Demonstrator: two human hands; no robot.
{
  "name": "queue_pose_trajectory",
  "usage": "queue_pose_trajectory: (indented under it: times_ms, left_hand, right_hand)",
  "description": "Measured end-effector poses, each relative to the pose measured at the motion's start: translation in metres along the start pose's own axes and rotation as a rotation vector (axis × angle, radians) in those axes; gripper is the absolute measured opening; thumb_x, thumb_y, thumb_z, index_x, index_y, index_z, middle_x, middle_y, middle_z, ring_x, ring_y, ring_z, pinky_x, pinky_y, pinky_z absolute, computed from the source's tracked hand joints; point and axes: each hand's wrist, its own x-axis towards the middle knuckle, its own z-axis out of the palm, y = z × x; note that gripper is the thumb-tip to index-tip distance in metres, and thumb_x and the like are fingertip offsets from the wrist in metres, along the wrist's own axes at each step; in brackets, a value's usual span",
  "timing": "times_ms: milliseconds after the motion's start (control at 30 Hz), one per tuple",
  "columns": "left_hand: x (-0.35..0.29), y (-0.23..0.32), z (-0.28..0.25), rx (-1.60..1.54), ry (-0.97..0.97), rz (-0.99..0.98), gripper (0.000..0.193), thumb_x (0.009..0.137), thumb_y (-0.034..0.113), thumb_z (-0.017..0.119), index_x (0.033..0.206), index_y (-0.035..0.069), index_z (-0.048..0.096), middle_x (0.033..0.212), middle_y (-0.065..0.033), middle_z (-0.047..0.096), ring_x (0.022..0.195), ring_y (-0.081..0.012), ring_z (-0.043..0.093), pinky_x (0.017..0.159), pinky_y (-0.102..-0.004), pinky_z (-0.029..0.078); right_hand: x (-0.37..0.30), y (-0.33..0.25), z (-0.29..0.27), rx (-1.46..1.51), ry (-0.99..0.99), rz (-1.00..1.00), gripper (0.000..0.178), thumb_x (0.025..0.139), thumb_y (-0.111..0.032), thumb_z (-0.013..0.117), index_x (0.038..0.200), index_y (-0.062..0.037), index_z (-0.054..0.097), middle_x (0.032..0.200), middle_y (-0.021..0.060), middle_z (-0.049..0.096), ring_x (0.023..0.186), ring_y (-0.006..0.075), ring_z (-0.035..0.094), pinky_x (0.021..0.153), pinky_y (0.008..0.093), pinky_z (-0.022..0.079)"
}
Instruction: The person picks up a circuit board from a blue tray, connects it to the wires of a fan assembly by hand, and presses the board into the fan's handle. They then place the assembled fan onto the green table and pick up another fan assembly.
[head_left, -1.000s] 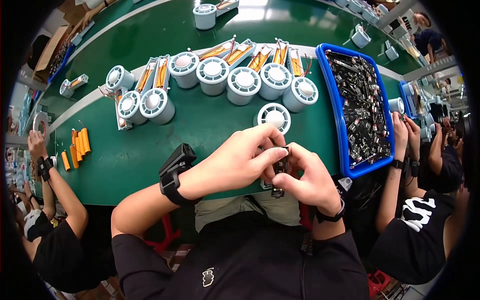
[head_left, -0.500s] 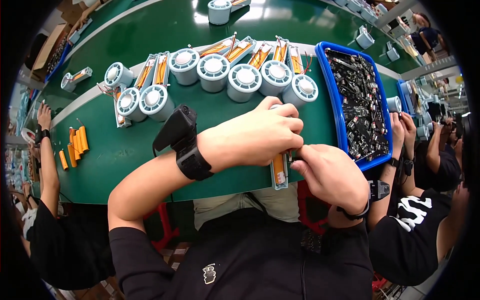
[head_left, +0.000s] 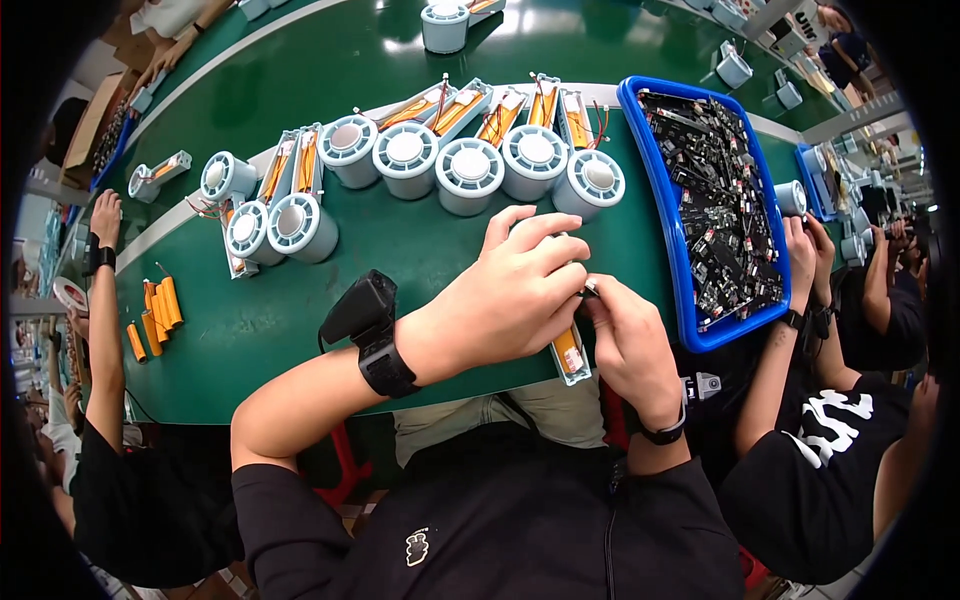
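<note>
Pale-blue housing [head_left: 575,379] under left grip [head_left: 518,292], which clasps it; right grip [head_left: 632,345] beside, pinching small white piece [head_left: 590,286].

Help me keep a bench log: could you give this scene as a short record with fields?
Left hand: over a pale-blue housing holding an orange battery
Right hand: pinching a small part, mostly hidden
Left side: loose orange batteries
Right side: blue tray of small black electronic parts
Beyond the hands: more housings with round slotted heads
Surface: green worktable
</note>
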Motion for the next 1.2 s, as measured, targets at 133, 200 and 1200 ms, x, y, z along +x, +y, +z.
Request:
queue_pose_trajectory:
  times_ms: [133,200,1200]
  left_hand:
    - [-0.002,0.013,-0.010,0.168,-0.041,0.004,0.017,0.082,0.012,0.075,0.094,0.004,0.067,0.123,-0.0090,0.066,0.136,-0.0354,0.055,0.110,-0.0570,0.045]
    - [0.001,0.019,-0.012,0.236,-0.074,0.011,0.016,0.082,0.012,0.074,0.093,0.004,0.067,0.124,-0.0093,0.066,0.136,-0.0362,0.055,0.109,-0.0579,0.047]
    - [-0.024,-0.014,-0.001,0.305,0.229,0.279,0.019,0.069,0.010,0.077,0.087,0.005,0.076,0.120,-0.0088,0.073,0.120,-0.0412,0.069,0.095,-0.0546,0.063]
  right_hand:
    - [-0.005,0.005,0.001,-0.088,0.034,-0.152,0.033,0.096,0.003,0.059,0.129,0.0061,0.057,0.106,0.0214,0.063,0.099,0.0395,0.060,0.087,0.0465,0.049]
    - [-0.004,0.005,0.000,-0.091,0.021,-0.116,0.035,0.096,0.003,0.059,0.131,0.0060,0.057,0.105,0.0213,0.062,0.099,0.0388,0.059,0.087,0.0461,0.049]
    - [-0.004,-0.024,-0.003,-0.126,0.258,0.001,0.043,0.074,-0.001,0.087,0.116,-0.0012,0.079,0.109,0.0127,0.078,0.093,0.0271,0.066,0.082,0.0348,0.055]
